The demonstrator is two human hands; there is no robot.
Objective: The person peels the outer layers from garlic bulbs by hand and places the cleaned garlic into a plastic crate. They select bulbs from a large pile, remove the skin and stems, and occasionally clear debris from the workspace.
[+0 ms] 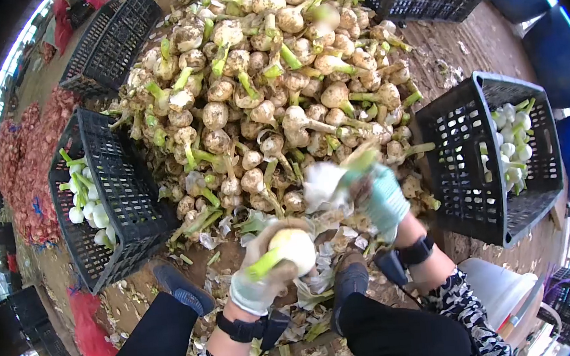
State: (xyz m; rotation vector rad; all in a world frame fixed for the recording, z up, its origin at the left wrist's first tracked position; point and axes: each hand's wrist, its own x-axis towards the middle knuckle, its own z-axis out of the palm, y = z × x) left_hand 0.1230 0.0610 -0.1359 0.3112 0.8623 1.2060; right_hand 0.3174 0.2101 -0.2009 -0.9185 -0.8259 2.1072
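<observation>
My left hand (257, 285), in a pale work glove, is closed around a smooth white garlic bulb (296, 248) with a short green stem pointing to the lower left. To its upper right is my right hand (382, 200), in a light green glove and blurred by motion. Its fingers are closed on loose papery garlic skin (325, 182), which trails to the left. Beyond both hands rises a large heap of garlic bulbs (245, 123) with soil on them and cut green stems.
Black plastic crates with white bulbs inside stand left (139, 212) and right (462, 161) of the heap. Other crates (111, 44) sit farther back. Red net sacks (34, 178) lie far left. Shed skins (318, 278) litter the floor between my feet. A white bucket (498, 288) stands lower right.
</observation>
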